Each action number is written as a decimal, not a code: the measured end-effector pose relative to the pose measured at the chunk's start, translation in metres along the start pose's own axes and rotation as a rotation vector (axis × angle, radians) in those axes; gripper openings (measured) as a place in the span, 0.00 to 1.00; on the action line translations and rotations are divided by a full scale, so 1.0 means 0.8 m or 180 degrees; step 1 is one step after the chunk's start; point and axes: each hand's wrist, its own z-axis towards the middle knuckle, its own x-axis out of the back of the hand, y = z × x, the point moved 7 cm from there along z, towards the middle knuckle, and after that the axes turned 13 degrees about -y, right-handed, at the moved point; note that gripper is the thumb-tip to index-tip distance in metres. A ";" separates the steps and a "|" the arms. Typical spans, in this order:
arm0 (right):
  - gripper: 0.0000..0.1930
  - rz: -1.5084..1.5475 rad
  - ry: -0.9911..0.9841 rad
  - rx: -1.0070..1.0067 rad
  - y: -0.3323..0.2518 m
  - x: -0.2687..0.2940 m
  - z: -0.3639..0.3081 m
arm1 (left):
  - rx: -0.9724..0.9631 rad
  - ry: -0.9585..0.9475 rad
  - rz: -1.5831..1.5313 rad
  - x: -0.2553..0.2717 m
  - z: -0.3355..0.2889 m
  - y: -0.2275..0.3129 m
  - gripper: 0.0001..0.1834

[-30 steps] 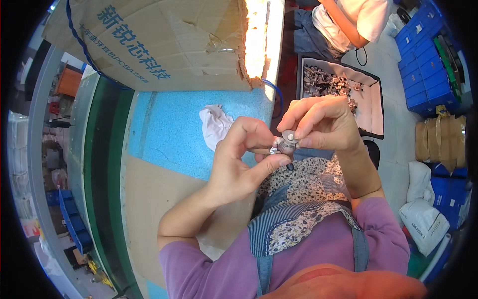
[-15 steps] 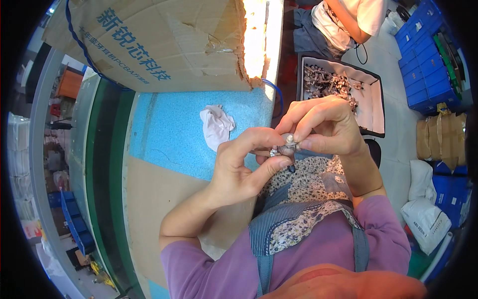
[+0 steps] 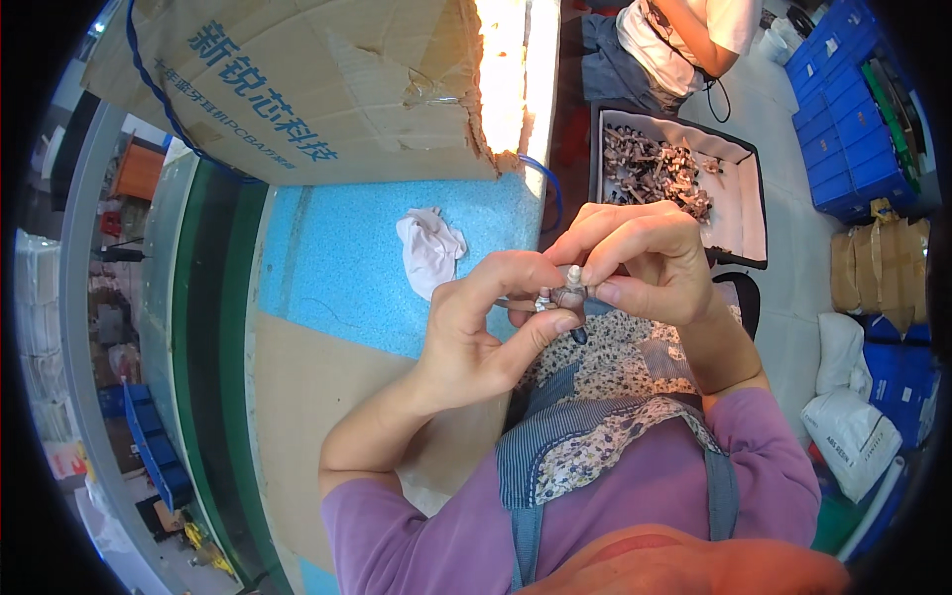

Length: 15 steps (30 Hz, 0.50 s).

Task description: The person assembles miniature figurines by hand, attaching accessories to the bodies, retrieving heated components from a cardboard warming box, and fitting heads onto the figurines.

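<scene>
My feed: left hand (image 3: 464,329) pinching small grey figurine (image 3: 569,298), right hand (image 3: 653,260) closed thumb-to-forefinger at its other side; figurine up over floral apron (image 3: 597,436), crumpled white cloth (image 3: 429,250) on blue mat (image 3: 332,238)

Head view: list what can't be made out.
- Small grey piece: head view, partly covered by the left hand and right hand.
- Heaped pieces in the tray: head view, overlapping and too small to count.
- Cardboard box: head view, far part cut off by upper edge.
- Co-worker: head view, head cut off by upper edge.
</scene>
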 end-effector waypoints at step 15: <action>0.10 -0.0552 -0.0107 0.0097 -0.009 -0.003 0.000 | 0.0017 -0.0066 -0.0007 -0.005 -0.001 -0.006 0.13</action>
